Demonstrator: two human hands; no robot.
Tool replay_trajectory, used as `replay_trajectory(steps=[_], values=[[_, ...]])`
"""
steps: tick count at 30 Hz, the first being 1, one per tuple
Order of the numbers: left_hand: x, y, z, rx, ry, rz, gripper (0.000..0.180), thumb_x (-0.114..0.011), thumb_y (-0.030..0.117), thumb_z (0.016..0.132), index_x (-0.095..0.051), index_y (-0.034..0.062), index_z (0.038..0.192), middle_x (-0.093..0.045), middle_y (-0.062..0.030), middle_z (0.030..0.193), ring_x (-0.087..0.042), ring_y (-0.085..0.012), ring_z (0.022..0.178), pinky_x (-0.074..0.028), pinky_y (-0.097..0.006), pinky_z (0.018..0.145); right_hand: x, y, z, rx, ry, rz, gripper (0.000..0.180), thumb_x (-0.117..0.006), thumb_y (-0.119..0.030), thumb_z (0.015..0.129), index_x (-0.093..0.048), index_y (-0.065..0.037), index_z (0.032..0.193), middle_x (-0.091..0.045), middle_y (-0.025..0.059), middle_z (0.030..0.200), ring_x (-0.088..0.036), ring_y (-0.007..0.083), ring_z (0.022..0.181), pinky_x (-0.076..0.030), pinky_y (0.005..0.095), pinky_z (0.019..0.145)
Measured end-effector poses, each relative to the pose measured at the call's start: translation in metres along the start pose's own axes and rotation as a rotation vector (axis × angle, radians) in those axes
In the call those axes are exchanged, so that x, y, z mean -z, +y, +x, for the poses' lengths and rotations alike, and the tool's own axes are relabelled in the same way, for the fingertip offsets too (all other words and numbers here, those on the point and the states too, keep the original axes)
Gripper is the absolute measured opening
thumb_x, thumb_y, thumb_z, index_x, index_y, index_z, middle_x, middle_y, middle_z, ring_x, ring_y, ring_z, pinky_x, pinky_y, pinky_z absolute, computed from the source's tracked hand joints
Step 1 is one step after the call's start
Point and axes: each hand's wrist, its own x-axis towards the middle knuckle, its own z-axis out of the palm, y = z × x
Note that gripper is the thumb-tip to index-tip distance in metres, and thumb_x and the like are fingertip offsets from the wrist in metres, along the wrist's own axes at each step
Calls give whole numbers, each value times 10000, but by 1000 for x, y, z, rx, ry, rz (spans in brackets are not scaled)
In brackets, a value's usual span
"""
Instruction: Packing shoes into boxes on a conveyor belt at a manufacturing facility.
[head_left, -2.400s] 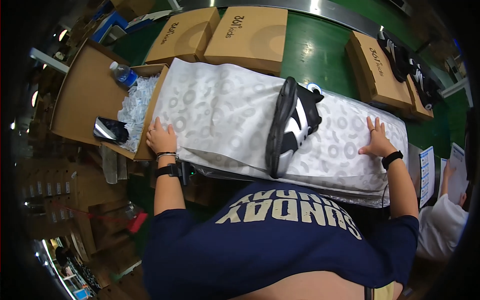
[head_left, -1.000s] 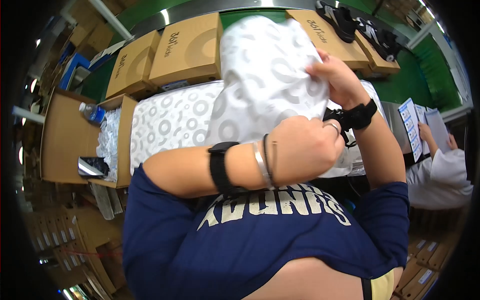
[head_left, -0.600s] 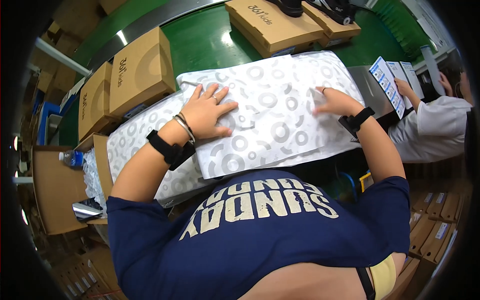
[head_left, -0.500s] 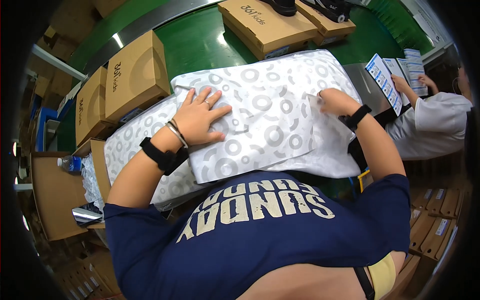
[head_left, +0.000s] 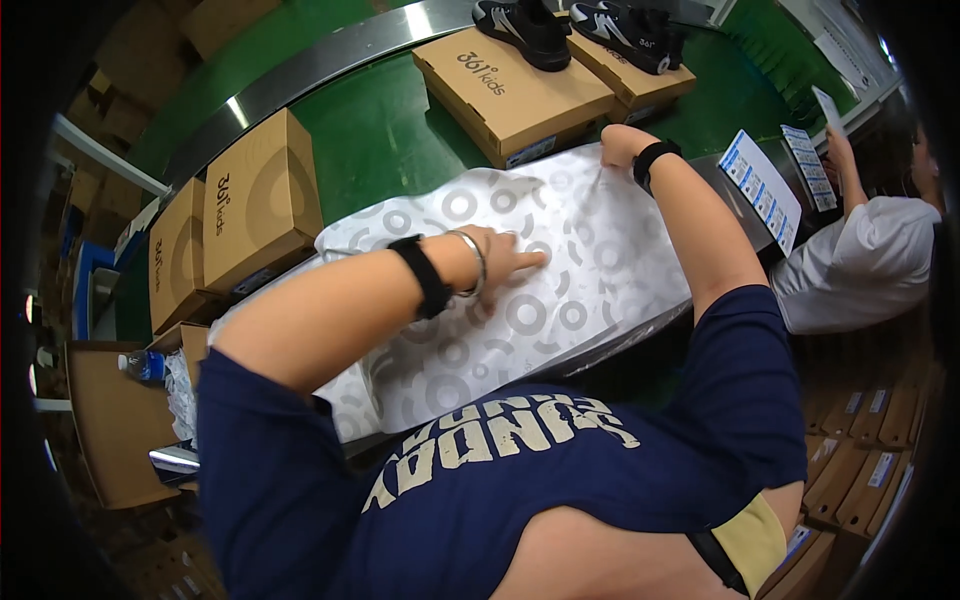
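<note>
left hand [head_left: 505,262] now pressed flat on white ring-patterned tissue paper [head_left: 560,300]; right hand [head_left: 615,145] has slid to far corner, pinching it.

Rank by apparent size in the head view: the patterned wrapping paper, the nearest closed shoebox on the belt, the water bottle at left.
1. Patterned wrapping paper, by far the largest.
2. Closed shoebox.
3. Water bottle, smallest, though partly hidden and near the picture's rim.
</note>
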Motion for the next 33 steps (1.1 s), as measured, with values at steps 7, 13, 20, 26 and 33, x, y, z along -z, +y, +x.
replay_trajectory(steps=[7,13,20,26,33], values=[[0,5,56,103,112,-48,1156,-821,431,434,-174,311,1384,-45,-179,1449,-72,-465,1296,-194,-661,930,39,29,65,-235,410,356,478,-695,-240,693,-559,3,1081,-598,221,989,-562,336,965,-441,385,837],[4,15,58,114,113,-88,1181,-836,392,398,-180,329,1378,-51,-155,1454,-74,-452,1302,-194,-649,949,36,30,155,-154,990,815,1042,-785,-344,596,-174,3,1366,-74,321,1385,-295,391,1244,-256,358,1032],[-7,12,58,125,158,-165,1175,-849,337,369,-224,343,1364,-72,-131,1458,-78,-435,1309,-191,-646,955,98,-38,138,420,511,1324,376,-689,-191,745,-536,17,1019,-582,96,909,-567,183,828,-465,301,759],[-1,13,57,121,128,-111,1182,-846,389,380,-199,358,1369,-63,-118,1462,-70,-418,1315,-177,-646,961,138,-63,-30,418,86,1717,234,-621,-155,801,-571,9,960,-625,84,879,-615,156,743,-507,266,690],[-2,7,58,93,145,-75,1055,-804,439,422,-303,252,1332,-74,-181,1441,-118,-467,1284,-187,-622,969,99,-90,-86,309,-137,1712,260,-628,-174,790,-579,29,945,-630,104,859,-624,159,715,-513,258,671]])
